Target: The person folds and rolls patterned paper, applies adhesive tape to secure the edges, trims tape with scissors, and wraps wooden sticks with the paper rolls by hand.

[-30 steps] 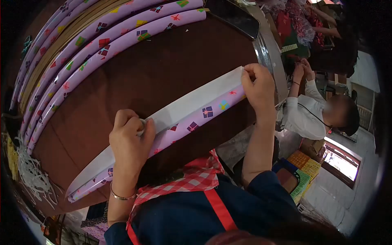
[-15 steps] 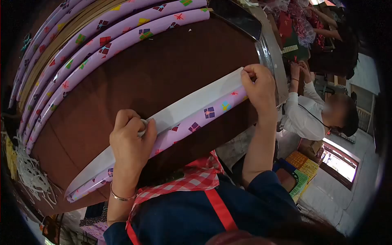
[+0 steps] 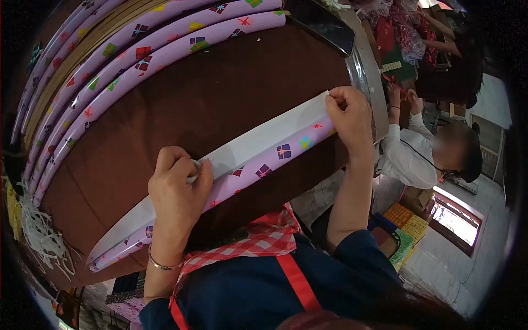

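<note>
A partly rolled length of wrapping paper (image 3: 253,171) lies slantwise over the brown table (image 3: 220,99). Its printed side is light purple with gift boxes; the white back faces up along the far edge. My left hand (image 3: 179,184), with a bangle at the wrist, is closed on the paper left of the middle. Something greyish shows between those fingers, too hidden to name. At the right end, my right hand (image 3: 349,113) pinches the corner of the white edge between thumb and fingers.
Several finished-looking purple rolls (image 3: 165,60) lie along the far left. A dark phone (image 3: 322,27) rests at the far right edge. White paper strips (image 3: 47,242) hang at the left. A co-worker in a white shirt (image 3: 410,157) sits to the right, hands on other material.
My hands and the paper stay nearly where they were. The co-worker's hands at the right have moved apart.
</note>
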The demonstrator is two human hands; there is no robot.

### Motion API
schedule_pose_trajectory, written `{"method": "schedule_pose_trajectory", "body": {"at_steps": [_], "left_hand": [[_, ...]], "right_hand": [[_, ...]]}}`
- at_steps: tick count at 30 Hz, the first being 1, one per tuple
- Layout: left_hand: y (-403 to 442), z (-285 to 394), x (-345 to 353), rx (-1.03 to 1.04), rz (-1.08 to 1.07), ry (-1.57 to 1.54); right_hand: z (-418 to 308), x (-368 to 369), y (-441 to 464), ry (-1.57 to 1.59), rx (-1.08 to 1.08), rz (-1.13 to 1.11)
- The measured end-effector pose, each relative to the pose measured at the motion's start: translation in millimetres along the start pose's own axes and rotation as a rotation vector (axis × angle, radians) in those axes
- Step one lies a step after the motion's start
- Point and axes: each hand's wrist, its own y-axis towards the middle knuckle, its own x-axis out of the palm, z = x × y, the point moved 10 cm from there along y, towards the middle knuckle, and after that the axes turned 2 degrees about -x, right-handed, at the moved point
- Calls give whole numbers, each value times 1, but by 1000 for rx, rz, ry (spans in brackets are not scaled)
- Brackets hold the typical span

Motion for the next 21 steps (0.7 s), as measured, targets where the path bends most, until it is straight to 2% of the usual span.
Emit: {"method": "schedule_pose_trajectory", "body": {"at_steps": [21], "left_hand": [[0,-1,0,-5,0,2]], "right_hand": [[0,0,0,33,-54,51]]}}
